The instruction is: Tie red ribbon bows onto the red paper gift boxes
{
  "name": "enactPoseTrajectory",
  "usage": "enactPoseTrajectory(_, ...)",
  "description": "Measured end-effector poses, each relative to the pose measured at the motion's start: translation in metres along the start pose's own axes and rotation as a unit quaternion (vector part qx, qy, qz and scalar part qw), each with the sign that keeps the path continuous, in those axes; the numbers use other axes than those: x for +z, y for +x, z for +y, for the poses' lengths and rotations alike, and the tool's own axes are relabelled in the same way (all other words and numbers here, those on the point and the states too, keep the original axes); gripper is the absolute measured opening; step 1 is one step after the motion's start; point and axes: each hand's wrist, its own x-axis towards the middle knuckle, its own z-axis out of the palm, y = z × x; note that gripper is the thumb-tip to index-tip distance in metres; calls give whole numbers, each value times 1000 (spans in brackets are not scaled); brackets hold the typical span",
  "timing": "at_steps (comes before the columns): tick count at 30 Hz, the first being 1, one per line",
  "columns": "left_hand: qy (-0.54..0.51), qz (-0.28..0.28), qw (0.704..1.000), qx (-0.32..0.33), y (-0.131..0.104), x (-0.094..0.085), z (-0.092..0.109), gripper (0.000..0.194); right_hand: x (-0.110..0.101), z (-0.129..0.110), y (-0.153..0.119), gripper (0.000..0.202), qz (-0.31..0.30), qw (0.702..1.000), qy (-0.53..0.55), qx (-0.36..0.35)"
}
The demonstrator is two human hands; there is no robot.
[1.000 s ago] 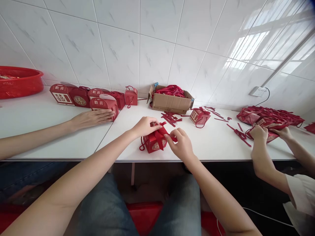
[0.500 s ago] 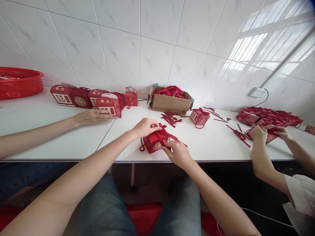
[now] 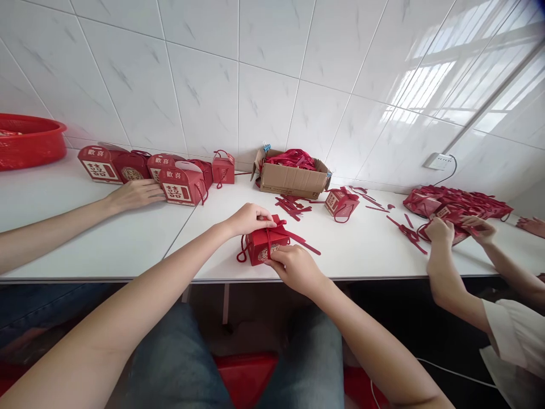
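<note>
A small red gift box [image 3: 255,250] with a round gold pattern on its front stands near the table's front edge. Red ribbon [image 3: 300,241] is looped over its top, one tail lying out to the right. My left hand [image 3: 249,220] is closed in a pinch on the ribbon at the box's upper left. With closed fingers, my right hand [image 3: 296,266] holds a ribbon end down against the front face. A red cord handle [image 3: 241,254] hangs at the box's left side.
Behind stand a cardboard carton [image 3: 289,183] of red ribbon and another gift box [image 3: 342,204]. Finished-looking boxes [image 3: 181,187] line the left, near a co-worker's hand [image 3: 138,195]. At right, another person's hands [image 3: 440,230] work beside a ribbon pile [image 3: 460,201]. A red basket [image 3: 32,145] stands far left.
My right hand has moved left and slightly down, drawing the ribbon end across the box front. My left hand keeps its pinch. The co-worker's hand at left has drawn back from the front box.
</note>
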Motion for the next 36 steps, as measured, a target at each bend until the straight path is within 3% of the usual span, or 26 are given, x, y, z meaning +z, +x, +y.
enactPoseTrajectory(3,13,-23,999,17,5,-5,-7,26,3,-13,4,32,-8,1000,4,-17)
enactPoseTrajectory(6,14,-37,998,45,7,-8,-9,30,-1,-20,4,40,-14,996,46,-78)
enactPoseTrajectory(8,8,-12,998,54,4,-11,-9,34,-8,-16,3,44,54,993,79,-70)
enactPoseTrajectory(11,-20,80,996,24,-8,-16,-6,40,-23,5,7,30,214,968,128,24)
enactPoseTrajectory(13,-43,137,990,-12,-21,-20,-6,41,-31,25,14,16,242,958,148,50)
enactPoseTrajectory(15,-51,155,986,-27,-33,-22,-8,38,-34,43,23,24,198,967,153,48)
enactPoseTrajectory(17,-31,136,990,-19,-43,-21,-10,31,-33,54,33,34,129,982,139,25)
enactPoseTrajectory(22,25,106,994,-6,-47,-15,-11,28,-26,59,55,36,-2,996,73,-47)
enactPoseTrajectory(28,35,113,993,-10,-37,-14,-7,23,-26,61,69,32,-24,996,46,-77)
enactPoseTrajectory(36,17,120,992,-15,-34,-14,-15,24,-25,67,60,38,-27,994,65,-78)
